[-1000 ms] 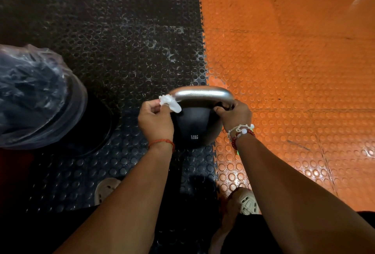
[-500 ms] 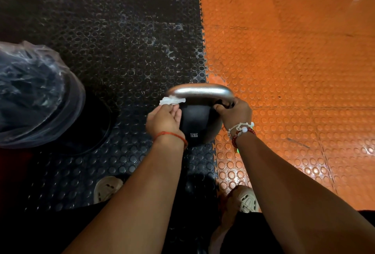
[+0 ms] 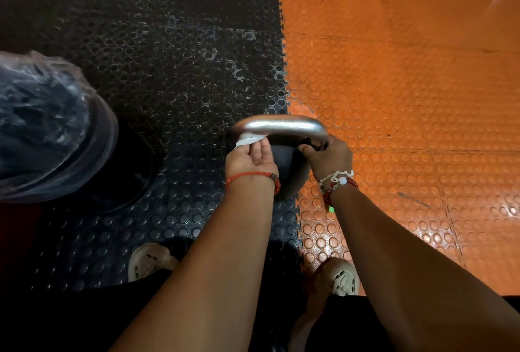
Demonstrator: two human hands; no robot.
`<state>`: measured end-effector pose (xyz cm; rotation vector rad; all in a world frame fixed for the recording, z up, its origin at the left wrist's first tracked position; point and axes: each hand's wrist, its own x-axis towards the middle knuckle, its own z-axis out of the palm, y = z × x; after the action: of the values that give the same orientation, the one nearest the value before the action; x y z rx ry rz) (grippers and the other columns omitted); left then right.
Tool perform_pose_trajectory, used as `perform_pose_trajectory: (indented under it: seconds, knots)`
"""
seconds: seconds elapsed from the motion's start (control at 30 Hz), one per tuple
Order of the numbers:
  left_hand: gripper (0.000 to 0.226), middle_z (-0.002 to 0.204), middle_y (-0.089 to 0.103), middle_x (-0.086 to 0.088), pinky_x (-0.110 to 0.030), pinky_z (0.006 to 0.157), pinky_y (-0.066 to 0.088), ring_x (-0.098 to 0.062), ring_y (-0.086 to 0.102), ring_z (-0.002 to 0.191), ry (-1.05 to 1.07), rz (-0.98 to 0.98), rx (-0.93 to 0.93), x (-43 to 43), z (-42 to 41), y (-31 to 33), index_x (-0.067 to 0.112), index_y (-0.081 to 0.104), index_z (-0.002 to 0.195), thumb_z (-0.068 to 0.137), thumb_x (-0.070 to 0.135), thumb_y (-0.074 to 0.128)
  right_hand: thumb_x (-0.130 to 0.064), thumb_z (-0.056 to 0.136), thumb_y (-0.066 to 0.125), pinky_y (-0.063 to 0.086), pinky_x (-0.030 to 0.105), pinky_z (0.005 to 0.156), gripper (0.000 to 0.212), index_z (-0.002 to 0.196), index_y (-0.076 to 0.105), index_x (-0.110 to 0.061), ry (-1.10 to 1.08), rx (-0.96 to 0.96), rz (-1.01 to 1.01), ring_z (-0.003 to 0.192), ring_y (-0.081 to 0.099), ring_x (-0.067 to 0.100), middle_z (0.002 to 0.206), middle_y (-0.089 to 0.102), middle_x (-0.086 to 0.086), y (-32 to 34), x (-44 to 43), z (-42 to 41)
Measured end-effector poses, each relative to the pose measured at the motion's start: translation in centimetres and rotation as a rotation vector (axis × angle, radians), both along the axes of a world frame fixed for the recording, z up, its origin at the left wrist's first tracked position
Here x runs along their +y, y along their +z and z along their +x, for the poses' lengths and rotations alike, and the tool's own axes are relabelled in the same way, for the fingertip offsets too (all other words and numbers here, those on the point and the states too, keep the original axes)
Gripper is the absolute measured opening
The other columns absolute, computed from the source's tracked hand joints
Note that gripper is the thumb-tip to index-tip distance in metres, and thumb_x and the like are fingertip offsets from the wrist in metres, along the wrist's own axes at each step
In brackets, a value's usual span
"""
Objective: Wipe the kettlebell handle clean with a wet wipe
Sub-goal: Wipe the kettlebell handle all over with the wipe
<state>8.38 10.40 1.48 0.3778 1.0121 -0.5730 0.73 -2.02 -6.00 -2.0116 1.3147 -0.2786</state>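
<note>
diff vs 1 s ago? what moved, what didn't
The left hand turned palm-up and pushed the wet wipe from the outer left corner of the kettlebell handle to press under its left end. Nothing was let go. The right hand stays clamped on the handle's right end; the kettlebell and the plastic-wrapped object kept their places.

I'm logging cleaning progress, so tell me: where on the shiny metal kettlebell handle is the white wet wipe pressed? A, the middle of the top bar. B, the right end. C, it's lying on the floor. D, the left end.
D: the left hand presses the white wet wipe against the left end of the shiny metal kettlebell handle, while the right hand grips the right end.
</note>
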Motion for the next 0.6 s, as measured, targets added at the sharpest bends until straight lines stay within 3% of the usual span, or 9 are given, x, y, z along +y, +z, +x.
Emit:
perform_pose_trajectory:
  seconds: [0.27,0.43,0.53,0.6]
  knots:
    - [0.032,0.134,0.056,-0.007,-0.035,0.103,0.043,-0.020,0.052,0.127,0.034,-0.032,0.040,-0.58,0.06,0.35,0.003,0.052,0.128,0.103,0.010,0.032,-0.030,0.073,0.077,0.039,0.025,0.063,0.027,0.092,0.070,-0.011,0.015,-0.001,-0.033,0.076,0.061,0.023,0.085,0.070,0.009,-0.03,0.00,-0.14]
    - [0.029,0.121,0.060,-0.003,-0.033,0.097,0.046,-0.019,0.055,0.122,0.019,-0.057,0.057,-0.92,-0.38,0.54,0.007,0.055,0.123,0.103,0.012,0.036,-0.029,0.073,0.077,0.043,0.028,0.063,0.027,0.091,0.070,-0.011,0.027,-0.006,-0.034,0.078,0.063,0.026,0.084,0.070,0.010,-0.19,-0.04,-0.16]
    - [0.029,0.125,0.057,-0.002,-0.030,0.094,0.046,-0.017,0.053,0.124,-0.004,-0.054,0.070,-0.90,0.25,0.43,0.004,0.054,0.125,0.102,0.012,0.037,-0.029,0.073,0.077,0.040,0.027,0.063,0.028,0.092,0.070,-0.011,0.024,-0.006,-0.036,0.078,0.063,0.026,0.084,0.070,0.010,-0.15,0.02,-0.16]
    - [0.023,0.119,0.058,-0.001,-0.027,0.088,0.046,-0.016,0.055,0.121,-0.003,-0.062,0.065,-0.75,0.47,0.12,0.004,0.057,0.112,0.102,0.012,0.038,-0.030,0.073,0.077,0.041,0.027,0.063,0.027,0.091,0.070,-0.011,0.021,-0.015,-0.032,0.077,0.062,0.025,0.083,0.070,0.009,-0.15,0.05,-0.18]
